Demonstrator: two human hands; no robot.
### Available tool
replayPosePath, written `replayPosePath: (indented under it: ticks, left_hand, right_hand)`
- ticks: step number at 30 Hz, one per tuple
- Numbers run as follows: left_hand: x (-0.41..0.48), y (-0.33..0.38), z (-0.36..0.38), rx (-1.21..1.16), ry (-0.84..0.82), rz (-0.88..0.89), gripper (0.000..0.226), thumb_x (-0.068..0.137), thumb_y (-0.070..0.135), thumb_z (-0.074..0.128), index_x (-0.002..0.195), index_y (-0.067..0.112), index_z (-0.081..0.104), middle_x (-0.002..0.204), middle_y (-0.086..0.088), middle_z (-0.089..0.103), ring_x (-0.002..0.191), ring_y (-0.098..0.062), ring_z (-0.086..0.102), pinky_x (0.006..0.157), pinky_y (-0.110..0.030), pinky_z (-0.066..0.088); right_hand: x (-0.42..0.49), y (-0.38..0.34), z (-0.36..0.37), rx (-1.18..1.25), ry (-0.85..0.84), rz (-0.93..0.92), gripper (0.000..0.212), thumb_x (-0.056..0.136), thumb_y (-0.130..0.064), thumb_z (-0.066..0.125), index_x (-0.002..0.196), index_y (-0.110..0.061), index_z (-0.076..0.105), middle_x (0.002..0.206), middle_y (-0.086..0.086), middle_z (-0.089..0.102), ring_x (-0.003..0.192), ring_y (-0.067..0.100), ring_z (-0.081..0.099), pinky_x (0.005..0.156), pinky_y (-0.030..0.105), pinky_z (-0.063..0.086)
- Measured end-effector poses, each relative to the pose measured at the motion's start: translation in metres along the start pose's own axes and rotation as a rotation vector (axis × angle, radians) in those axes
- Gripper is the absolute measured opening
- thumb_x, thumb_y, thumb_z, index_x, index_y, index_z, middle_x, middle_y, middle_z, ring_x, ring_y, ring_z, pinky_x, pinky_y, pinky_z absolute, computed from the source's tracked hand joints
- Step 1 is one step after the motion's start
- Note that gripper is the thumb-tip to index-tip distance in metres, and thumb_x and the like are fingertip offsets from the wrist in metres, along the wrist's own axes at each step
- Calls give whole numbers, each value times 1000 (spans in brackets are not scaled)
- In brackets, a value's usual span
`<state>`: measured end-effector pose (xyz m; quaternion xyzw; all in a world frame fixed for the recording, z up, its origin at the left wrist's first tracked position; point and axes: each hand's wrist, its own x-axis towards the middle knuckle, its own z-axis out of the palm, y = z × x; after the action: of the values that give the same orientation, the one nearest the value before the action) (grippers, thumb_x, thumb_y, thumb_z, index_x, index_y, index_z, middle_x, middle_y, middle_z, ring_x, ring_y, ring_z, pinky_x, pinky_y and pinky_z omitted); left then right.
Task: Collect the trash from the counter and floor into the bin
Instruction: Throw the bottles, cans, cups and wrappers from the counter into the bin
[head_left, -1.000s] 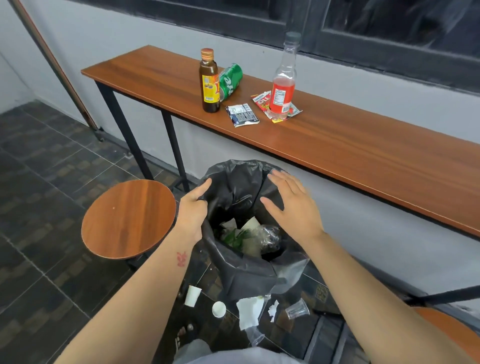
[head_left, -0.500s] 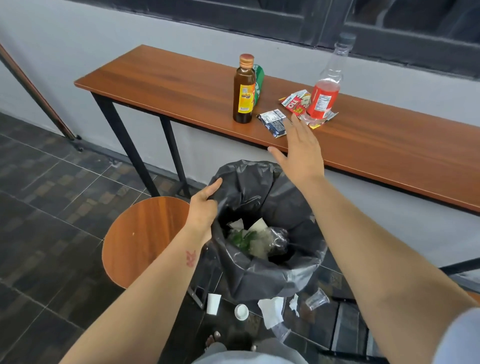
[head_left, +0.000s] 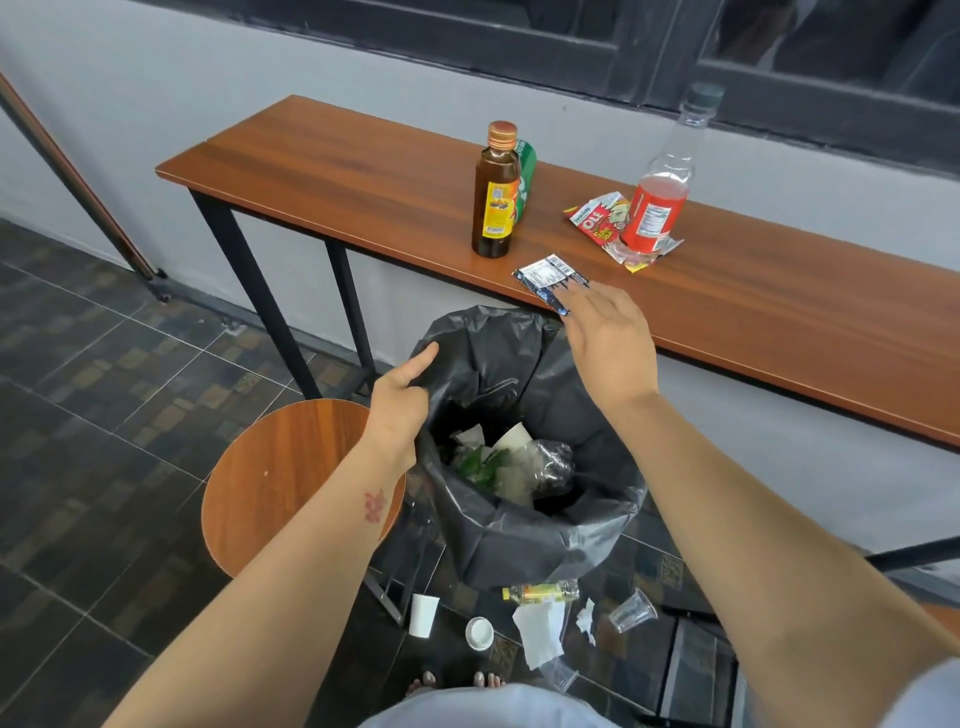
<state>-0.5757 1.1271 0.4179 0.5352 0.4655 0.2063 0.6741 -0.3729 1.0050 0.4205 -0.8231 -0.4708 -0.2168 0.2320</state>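
A black bin bag (head_left: 524, 530) stands under the wooden counter (head_left: 769, 312), with trash inside. My left hand (head_left: 402, 400) grips the bag's left rim. My right hand (head_left: 608, 338) reaches over the counter edge, fingers apart, its fingertips touching a dark blue wrapper (head_left: 548, 275). On the counter stand a brown bottle (head_left: 493, 195), a green can (head_left: 525, 171) behind it, a clear bottle with red drink (head_left: 662, 187) and a red snack wrapper (head_left: 597, 218). On the floor lie a paper cup (head_left: 423, 616), a white lid (head_left: 479, 632), tissue (head_left: 540, 631), a small bottle (head_left: 540, 592) and a clear plastic cup (head_left: 631, 613).
A round wooden stool (head_left: 280, 478) stands left of the bag, touching my left forearm's side. Black counter legs (head_left: 260, 296) stand behind it. The dark tiled floor (head_left: 104, 415) stretches to the left. A grey wall and dark window frame back the counter.
My right hand has moved from above the bag up to the counter edge and onto the dark blue wrapper. My left hand keeps its hold on the bag rim.
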Motion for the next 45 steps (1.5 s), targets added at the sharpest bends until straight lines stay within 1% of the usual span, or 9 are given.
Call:
replayPosePath:
  ticks: [10, 15, 18, 20, 26, 30, 33, 38, 45]
  left_hand:
    - [-12, -2, -2, -3, 11, 4, 61, 96, -13, 36, 126, 31, 66, 133, 0, 58, 99, -16, 59, 87, -27, 52]
    - [-19, -1, 0, 58, -4, 23, 61, 97, -10, 38, 129, 36, 62, 149, 5, 43, 118, -14, 52, 92, -23, 45]
    - [-21, -1, 1, 99, -18, 34, 62, 97, -11, 37, 130, 36, 60, 153, 3, 39, 139, -22, 37, 111, -35, 34]
    - [-23, -1, 2, 119, -24, 35, 62, 97, -11, 37, 130, 36, 59, 153, 2, 38, 139, -22, 36, 107, -30, 35]
    - [-22, 2, 2, 85, -23, 3, 61, 98, -11, 37, 130, 36, 61, 150, 3, 43, 94, -6, 54, 64, -15, 44]
    - [-17, 6, 7, 70, -21, -2, 63, 97, -13, 35, 129, 34, 63, 141, 0, 52, 85, -10, 57, 70, -21, 50]
    - [-14, 9, 11, 52, -31, 10, 65, 94, -16, 33, 128, 31, 63, 137, 2, 55, 100, -15, 60, 88, -26, 53]
    - [-11, 15, 17, 34, -45, 7, 63, 94, -17, 34, 130, 25, 63, 119, 9, 58, 90, -4, 56, 66, -9, 48]
    - [0, 17, 21, 67, -10, 15, 59, 96, -14, 37, 129, 27, 63, 126, 7, 61, 91, -4, 59, 82, -22, 51]
  right_hand:
    - [-57, -32, -26, 138, 176, -258, 28, 93, -4, 57, 118, -8, 69, 127, 7, 66, 123, 21, 58, 110, 41, 41]
    - [-92, -22, -6, -18, -153, -173, 40, 78, 4, 75, 115, -12, 70, 124, 6, 67, 118, 22, 63, 102, 44, 49]
    - [-101, -18, -8, -1, -484, -118, 39, 94, -9, 58, 131, -20, 60, 142, 2, 53, 138, 19, 43, 118, 38, 28]
    - [-102, -15, -14, 41, -601, -77, 41, 100, -25, 48, 140, -27, 51, 152, -4, 40, 146, 12, 25, 122, 32, 12]
    - [-75, -24, -43, 190, -71, -4, 36, 95, -20, 55, 130, -16, 62, 141, 2, 54, 137, 14, 41, 116, 39, 32]
    - [-32, -14, -60, 226, 170, 159, 40, 95, -18, 56, 134, -10, 55, 146, 6, 49, 139, 21, 40, 116, 39, 31]
    - [-1, -3, -61, 247, 188, 379, 55, 95, -30, 57, 144, -12, 40, 154, 6, 38, 142, 20, 34, 115, 35, 29]
    - [47, 18, -47, 298, 132, 604, 83, 89, -40, 67, 152, -11, 21, 158, 6, 28, 145, 22, 28, 117, 39, 28]
    - [85, 36, -23, 416, 168, 728, 79, 88, -39, 68, 150, -15, 25, 150, 3, 41, 136, 21, 43, 108, 42, 42]
